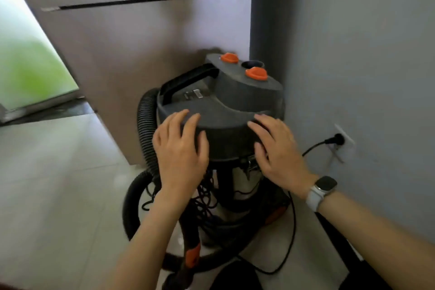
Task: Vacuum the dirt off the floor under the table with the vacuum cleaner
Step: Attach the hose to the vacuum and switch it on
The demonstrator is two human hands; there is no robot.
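Standing at the centre of the frame is the vacuum cleaner (226, 106), a canister with a dark grey motor head over a shiny metal drum, set on the pale tiled floor (58, 183) between a brownish refrigerator (141, 37) behind it and a grey wall (364, 54) at the right. Both hands lie on the near edge of the head with fingers spread and nearly straight — the left hand (180, 148) toward the lower left of the lid, the right hand (277, 150) on its right side, a smartwatch (321, 189) with a pale band on that wrist. Two orange knobs (255, 73) sit on the raised top, beside a black carry handle (188, 82). A ribbed black hose (147, 129) loops down the left side and curls across the floor below. A black cord (292, 231) runs from the lower frame up to a plug in the wall socket (342, 142) at right — tangled cable hangs against the drum.
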